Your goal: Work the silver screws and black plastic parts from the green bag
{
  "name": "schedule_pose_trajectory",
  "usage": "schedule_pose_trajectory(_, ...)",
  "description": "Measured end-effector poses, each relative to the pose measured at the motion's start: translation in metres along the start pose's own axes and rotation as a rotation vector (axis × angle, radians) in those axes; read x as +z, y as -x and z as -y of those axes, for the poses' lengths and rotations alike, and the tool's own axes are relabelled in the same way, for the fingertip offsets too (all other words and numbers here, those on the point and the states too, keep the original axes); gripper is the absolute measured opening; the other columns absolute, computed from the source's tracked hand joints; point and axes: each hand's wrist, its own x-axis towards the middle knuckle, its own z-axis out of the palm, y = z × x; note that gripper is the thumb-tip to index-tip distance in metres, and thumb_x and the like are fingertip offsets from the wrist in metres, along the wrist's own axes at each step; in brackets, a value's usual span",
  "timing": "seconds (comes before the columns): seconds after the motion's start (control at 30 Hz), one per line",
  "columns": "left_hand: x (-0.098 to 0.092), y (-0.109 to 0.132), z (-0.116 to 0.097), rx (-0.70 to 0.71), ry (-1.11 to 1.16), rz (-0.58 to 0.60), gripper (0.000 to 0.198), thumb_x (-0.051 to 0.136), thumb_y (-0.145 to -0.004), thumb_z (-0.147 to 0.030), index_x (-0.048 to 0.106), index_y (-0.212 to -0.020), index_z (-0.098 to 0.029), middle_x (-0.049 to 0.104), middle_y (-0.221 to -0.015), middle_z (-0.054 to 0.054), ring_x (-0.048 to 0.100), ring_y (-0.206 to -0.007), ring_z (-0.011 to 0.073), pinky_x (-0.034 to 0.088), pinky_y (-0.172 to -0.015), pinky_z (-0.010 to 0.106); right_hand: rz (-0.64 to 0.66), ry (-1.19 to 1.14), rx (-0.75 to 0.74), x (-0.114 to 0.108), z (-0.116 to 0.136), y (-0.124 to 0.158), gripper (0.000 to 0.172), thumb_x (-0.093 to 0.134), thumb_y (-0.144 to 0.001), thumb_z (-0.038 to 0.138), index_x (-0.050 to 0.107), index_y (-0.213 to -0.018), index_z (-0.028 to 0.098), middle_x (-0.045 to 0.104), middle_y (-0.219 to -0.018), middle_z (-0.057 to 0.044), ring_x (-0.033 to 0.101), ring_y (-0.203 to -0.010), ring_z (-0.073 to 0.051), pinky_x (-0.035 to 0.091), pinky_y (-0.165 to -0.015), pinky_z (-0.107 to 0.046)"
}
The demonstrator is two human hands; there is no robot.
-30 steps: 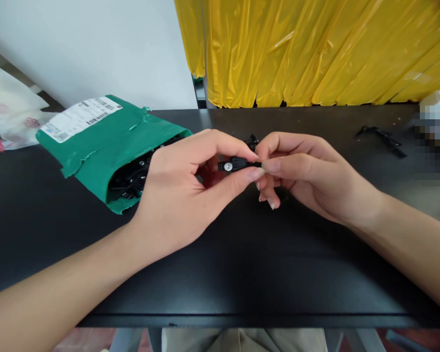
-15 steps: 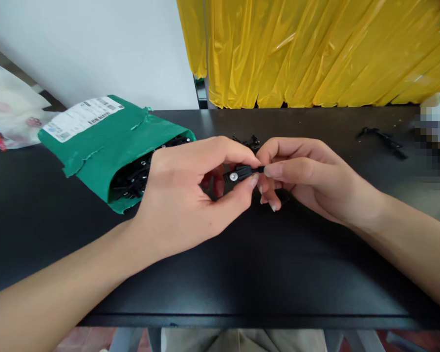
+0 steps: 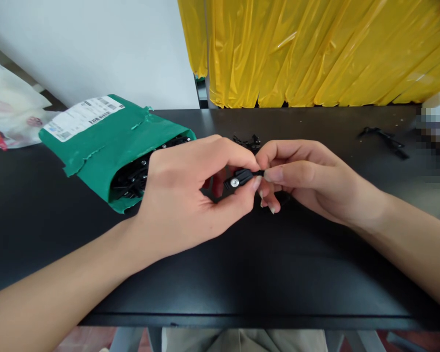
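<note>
Between thumb and forefinger, my left hand [image 3: 190, 188] pinches a small black plastic clip [image 3: 241, 178] that has a round silver rivet on its near side. From the right, my right hand [image 3: 308, 178] grips the clip's thin end between thumb and fingertips, so both hands hold the same piece above the table. The fingers of my right hand cover that end. Just behind the hands lie small black parts [image 3: 251, 142], partly hidden. Left of my left hand, a green mailing bag [image 3: 121, 137] lies with its mouth toward me, filled with similar black parts [image 3: 134, 178].
The black table [image 3: 242, 274] has its front edge near my lap. Another black part [image 3: 385, 139] lies at the back right, beside a blurred white object [image 3: 438, 115]. A white plastic bag [image 3: 14, 107] is at far left. Yellow plastic sheeting [image 3: 300, 54] hangs behind.
The clip has tilted slightly, its riveted end dropping a little. Both hands keep their hold in nearly the same place.
</note>
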Motion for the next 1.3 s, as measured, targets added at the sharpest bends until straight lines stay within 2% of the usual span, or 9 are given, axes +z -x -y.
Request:
schedule_pose_trajectory(0.27,0.001,-0.001,0.000,0.035,-0.046,-0.020,0.011,0.073,-0.091,-0.013,0.074,-0.093,-0.023,0.077,-0.079,-0.007,0.064,-0.059,0.0080,0.054,-0.059,0.025,0.005,0.010,0.012,0.001,0.003,0.001,0.008,0.081,-0.092,0.019,0.076,-0.087,0.019,0.074,-0.074,0.002,0.068,-0.062,-0.011,0.059,-0.061,-0.022)
schedule_pose_trajectory(0.43,0.002,0.000,0.002,0.073,-0.057,-0.043,0.012,0.071,-0.090,-0.012,0.071,-0.092,-0.024,0.077,-0.080,-0.006,0.068,-0.063,0.0087,0.058,-0.065,0.025,0.012,0.012,0.009,0.002,0.003,0.000,0.009,0.082,-0.090,0.018,0.075,-0.085,0.018,0.074,-0.073,0.002,0.067,-0.060,-0.010,0.059,-0.061,-0.020)
schedule_pose_trajectory(0.67,0.002,0.001,0.002,0.075,-0.086,-0.053,0.006,0.069,-0.090,-0.016,0.069,-0.085,-0.020,0.069,-0.071,-0.005,0.059,-0.059,0.0078,0.051,-0.060,0.026,0.031,0.000,0.027,0.001,0.002,0.001,0.008,0.080,-0.092,0.016,0.075,-0.086,0.018,0.074,-0.073,0.002,0.068,-0.062,-0.010,0.060,-0.062,-0.020)
schedule_pose_trajectory(0.97,-0.002,0.000,0.006,0.064,-0.094,-0.062,0.009,0.068,-0.088,-0.016,0.066,-0.087,-0.025,0.069,-0.072,-0.006,0.061,-0.060,0.0116,0.050,-0.058,0.030,0.016,0.018,0.031,0.000,0.004,0.002,0.010,0.082,-0.089,0.019,0.073,-0.086,0.018,0.075,-0.073,0.001,0.069,-0.063,-0.012,0.060,-0.061,-0.021)
schedule_pose_trajectory(1.17,-0.002,-0.001,0.005,0.035,-0.086,-0.044,0.009,0.066,-0.089,-0.016,0.066,-0.086,-0.024,0.068,-0.071,-0.004,0.061,-0.062,0.0127,0.048,-0.057,0.032,0.007,0.033,0.037,0.000,0.007,0.006,0.008,0.075,-0.097,0.019,0.073,-0.089,0.018,0.074,-0.077,0.000,0.068,-0.067,-0.013,0.059,-0.065,-0.023)
schedule_pose_trajectory(1.3,-0.012,-0.008,0.014,-0.005,-0.065,-0.096,0.007,0.067,-0.091,-0.019,0.067,-0.088,-0.026,0.068,-0.076,-0.004,0.062,-0.067,0.0145,0.048,-0.060,0.035,-0.011,0.021,0.016,-0.002,0.008,0.005,0.012,0.075,-0.097,0.018,0.070,-0.085,0.018,0.074,-0.076,0.000,0.068,-0.065,-0.012,0.058,-0.065,-0.024)
